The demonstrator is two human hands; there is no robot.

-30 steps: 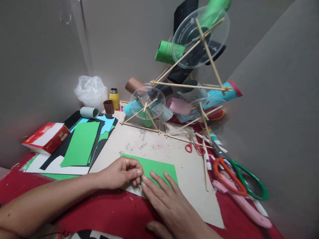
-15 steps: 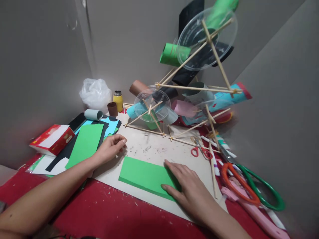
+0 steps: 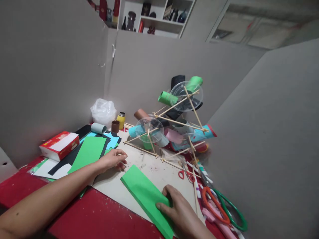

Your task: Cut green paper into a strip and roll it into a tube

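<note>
Green rectangular paper [image 3: 142, 191] now slants toward the person across the pale flat board [image 3: 113, 187]; half a second ago it lay more crosswise. The right hand [image 3: 180, 209] is half closed on its right-hand edge, thumb on top, fingers bent. The left hand [image 3: 113, 160], loosely curled with nothing in it, hovers near the stacked bright-green sheets [image 3: 91, 151]. A narrow fold lines the paper's left long edge. Beyond stands a pale wooden-stick frame [image 3: 179, 121] with clear plastic discs.
</note>
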